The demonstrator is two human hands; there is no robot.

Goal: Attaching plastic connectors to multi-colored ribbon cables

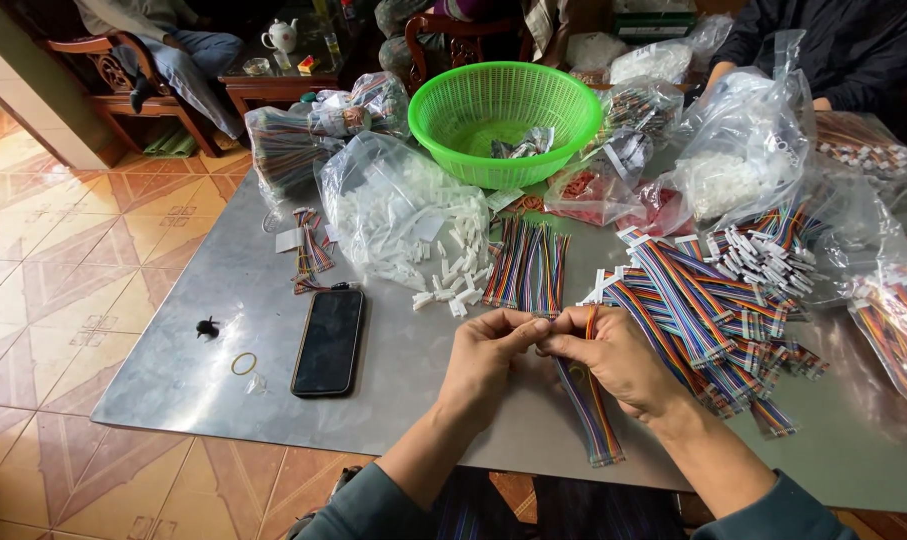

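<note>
Both hands: left hand (488, 350), right hand (613, 355) fingers pinch ribbon cable (593, 420) | cable end hidden

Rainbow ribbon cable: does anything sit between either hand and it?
No. Both the left hand and the right hand already pinch the rainbow ribbon cable at its top end; nothing visible lies between.

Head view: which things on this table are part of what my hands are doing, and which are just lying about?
In use:
left hand and right hand, pinching one rainbow ribbon cable
loose white connectors
bundle of ribbon cables
pile of cables with connectors on

Lying about:
black phone
rubber band
green basket
small black clip
</note>
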